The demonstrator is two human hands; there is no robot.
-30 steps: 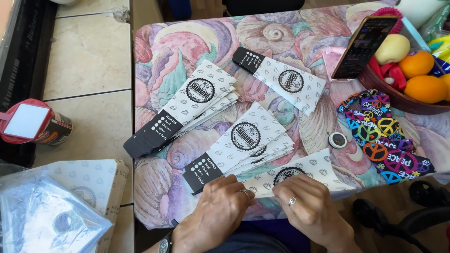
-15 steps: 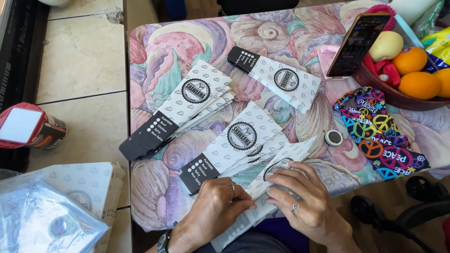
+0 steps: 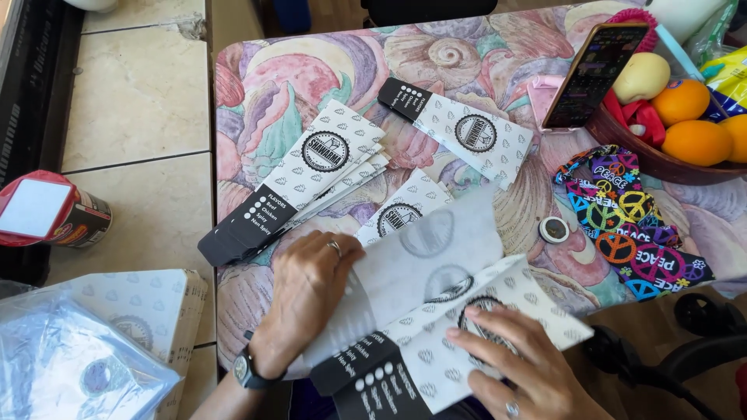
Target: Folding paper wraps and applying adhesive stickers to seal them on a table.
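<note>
Both hands are on the paper sleeves at the table's near edge: the left hand [image 3: 311,292] has a loose grip on a translucent white sleeve [image 3: 420,268], fingers curled over its left end, while the right hand [image 3: 517,365] lies flat with fingers spread, pressing down on a patterned white sleeve with a black end [image 3: 436,365]. So neither grip is a pinch, more of a hold-and-press. Those two sleeves sit at about 6 o'clock on the table [image 3: 482,54], overhanging its front edge a bit.

Stuff around them: a fanned stack of the same sleeves [image 3: 303,183] at 10 o'clock of the hands, another small stack [image 3: 401,218] partly tucked under the lifted sleeve, and a single sleeve [image 3: 459,128] lying at 12 o'clock. A little round tin [image 3: 554,229] sits just beside the lifted sleeve at 2 o'clock, then a peace-sign cloth [image 3: 630,241] at 3 o'clock. Further back right, a phone [image 3: 595,74] leans on a bowl of fruit [image 3: 669,159].

Off the table's left edge there's tiled floor [image 3: 136,101], a red-lidded can [image 3: 54,218] and a box with a plastic bag [image 3: 101,350]. Open tabletop is mostly the far middle and the strip between the stacks.
</note>
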